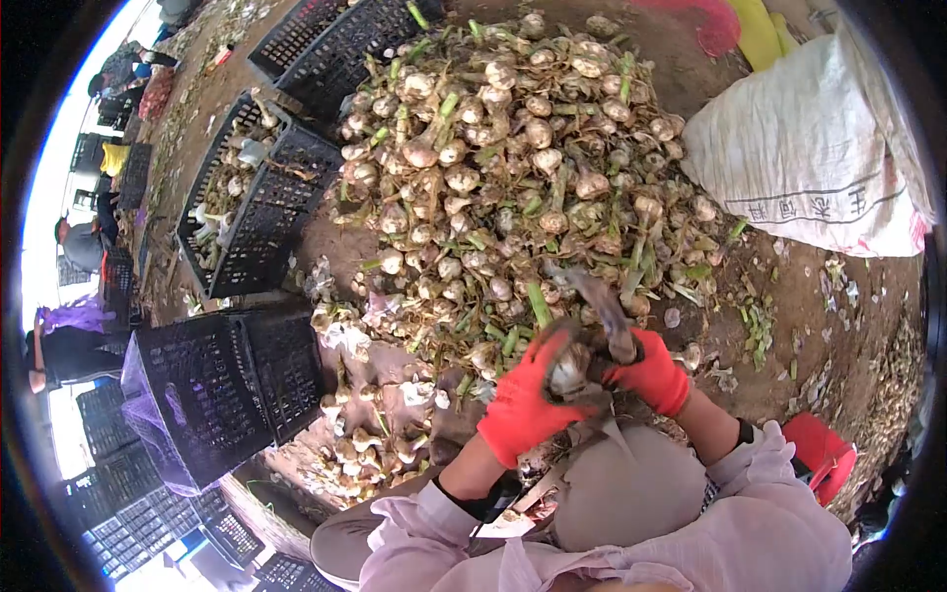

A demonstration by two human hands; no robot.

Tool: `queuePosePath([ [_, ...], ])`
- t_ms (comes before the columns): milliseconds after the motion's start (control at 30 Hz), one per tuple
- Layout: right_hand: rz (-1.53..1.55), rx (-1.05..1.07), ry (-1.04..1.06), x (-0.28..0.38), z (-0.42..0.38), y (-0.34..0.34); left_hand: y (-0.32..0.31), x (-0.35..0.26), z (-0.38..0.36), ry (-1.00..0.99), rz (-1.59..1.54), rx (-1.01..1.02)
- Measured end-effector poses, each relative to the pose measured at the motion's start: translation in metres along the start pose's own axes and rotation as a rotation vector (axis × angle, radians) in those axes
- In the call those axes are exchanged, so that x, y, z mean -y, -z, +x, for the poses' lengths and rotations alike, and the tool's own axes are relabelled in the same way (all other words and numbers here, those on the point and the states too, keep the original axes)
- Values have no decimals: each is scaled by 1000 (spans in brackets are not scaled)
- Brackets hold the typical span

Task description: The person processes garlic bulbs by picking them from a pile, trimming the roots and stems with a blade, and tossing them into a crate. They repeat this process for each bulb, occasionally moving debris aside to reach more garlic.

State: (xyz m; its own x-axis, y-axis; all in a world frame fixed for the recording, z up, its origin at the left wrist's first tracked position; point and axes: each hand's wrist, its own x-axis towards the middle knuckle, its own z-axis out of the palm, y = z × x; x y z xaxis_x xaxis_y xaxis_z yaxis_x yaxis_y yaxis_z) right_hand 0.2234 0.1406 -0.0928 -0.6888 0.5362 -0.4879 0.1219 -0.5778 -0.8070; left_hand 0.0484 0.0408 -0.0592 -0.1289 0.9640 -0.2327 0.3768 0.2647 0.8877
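Fingers of the left hand (528,409) are clamped on a garlic bulb (569,375), which lies at their right side, towards the right hand (651,375). Those right fingers close round a curved tool (600,294) that slants far and left; the bulb's long axis is too blurred to tell. The left hand is nearer it. Beyond spreads a garlic heap (533,148); far left, a black crate (258,237) contains more bulbs.
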Motion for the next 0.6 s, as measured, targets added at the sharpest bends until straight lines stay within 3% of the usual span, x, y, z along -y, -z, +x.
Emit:
queuePosePath([
  [100, -254, 166, 146, 9, -1, 7, -2, 15, -10, -133, -138, 51],
  [167, -475, 124, 40, 22, 2, 25, -6, 26, -11, -261, -191, 64],
  [267, -943, 139, 30, 50, 7, 29, 1, 16, -11, -266, 70, 263],
  [333, -1145, 214, 41, 50, 10, 29, -4, 19, -10, -323, 122, 289],
  [500, -1216, 150, 61, 41, 14, 17, 2, 5, -17, -333, 326, 359],
  [567, -1259, 71, 117, 18, 6, 32, 17, -2, -19, -634, 523, 310],
  [600, -1413, 112, -79, 9, 8, 44, 26, -8, -23, -781, 627, 288],
])
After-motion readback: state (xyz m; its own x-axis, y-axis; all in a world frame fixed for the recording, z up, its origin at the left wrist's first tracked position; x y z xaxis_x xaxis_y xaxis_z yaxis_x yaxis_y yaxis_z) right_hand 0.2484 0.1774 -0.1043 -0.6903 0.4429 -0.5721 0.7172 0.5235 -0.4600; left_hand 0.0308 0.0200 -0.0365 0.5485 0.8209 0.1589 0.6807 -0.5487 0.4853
